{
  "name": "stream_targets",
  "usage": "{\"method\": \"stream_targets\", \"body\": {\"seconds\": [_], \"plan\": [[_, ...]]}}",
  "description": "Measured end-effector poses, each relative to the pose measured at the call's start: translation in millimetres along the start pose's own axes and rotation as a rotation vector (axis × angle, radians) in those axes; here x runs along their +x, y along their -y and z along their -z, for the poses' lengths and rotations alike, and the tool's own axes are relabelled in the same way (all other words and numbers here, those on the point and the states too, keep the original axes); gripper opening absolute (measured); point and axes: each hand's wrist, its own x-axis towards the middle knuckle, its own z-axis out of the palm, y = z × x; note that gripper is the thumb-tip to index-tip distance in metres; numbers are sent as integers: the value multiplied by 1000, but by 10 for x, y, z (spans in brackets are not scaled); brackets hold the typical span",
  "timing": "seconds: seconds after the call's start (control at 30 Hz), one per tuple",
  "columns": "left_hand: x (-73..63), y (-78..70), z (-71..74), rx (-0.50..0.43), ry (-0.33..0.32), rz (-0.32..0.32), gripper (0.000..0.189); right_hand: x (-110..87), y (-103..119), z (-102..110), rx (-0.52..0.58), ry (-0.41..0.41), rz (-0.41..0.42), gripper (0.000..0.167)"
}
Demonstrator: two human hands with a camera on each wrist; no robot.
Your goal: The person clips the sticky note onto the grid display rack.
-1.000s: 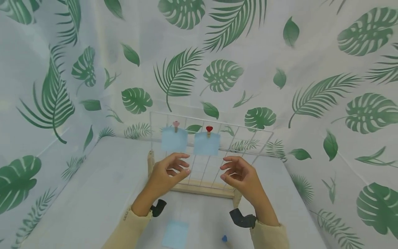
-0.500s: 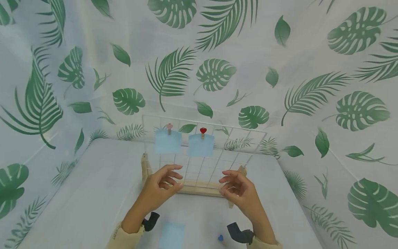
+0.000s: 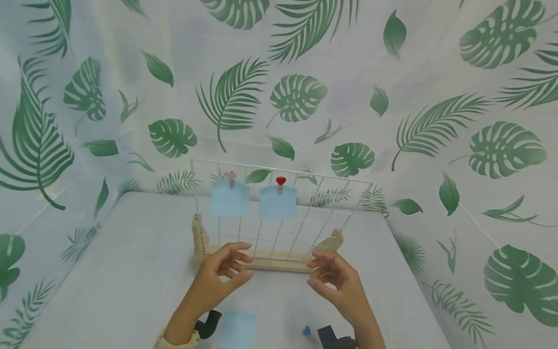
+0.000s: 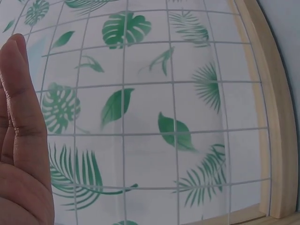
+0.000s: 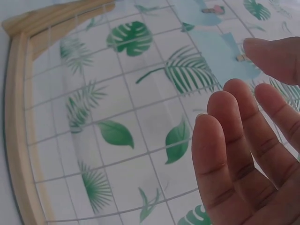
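My left hand (image 3: 222, 274) is raised in front of the wire grid, its fingers loosely bent around nothing. Facing it, my right hand (image 3: 337, 281) hovers with relaxed fingers and an empty palm. The white wire grid (image 3: 301, 232) stands in a wooden base (image 3: 279, 264) behind both hands. Two light blue paper squares hang on its upper part. The left paper (image 3: 230, 199) is held by a pink heart clothespin (image 3: 232, 179), the right paper (image 3: 277, 202) by a red heart clothespin (image 3: 281, 185). In the right wrist view, my fingers (image 5: 243, 140) are spread apart before the grid.
On the white table (image 3: 144, 257), another light blue paper (image 3: 237, 330) lies near the front, between the forearms. A blue heart clothespin (image 3: 307, 331) lies to its right, close to the right wrist's black strap (image 3: 335, 338). Leaf-printed cloth (image 3: 244, 43) surrounds the table.
Both hands have drawn back from the grid and lowered toward the front of the table, still empty. The head view has shifted slightly. The papers and clothespins stay in place.
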Motion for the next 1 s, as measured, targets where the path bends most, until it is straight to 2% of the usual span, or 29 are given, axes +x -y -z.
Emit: {"method": "stream_targets", "body": {"seconds": [0.1, 0.47, 0.8, 1.0], "plan": [[-30, 22, 9, -19, 5, 2, 43, -18, -15, -17, 5, -9, 8, 47], [-116, 59, 5, -45, -10, 79, 44, -133, -84, -41, 46, -47, -14, 47], [-204, 117, -23, -47, -13, 150, 46, -249, -130, -49, 17, -97, -155, 42], [-264, 198, -42, -36, -33, 141, 43, -336, -187, -43, 12, -100, -177, 38]]}}
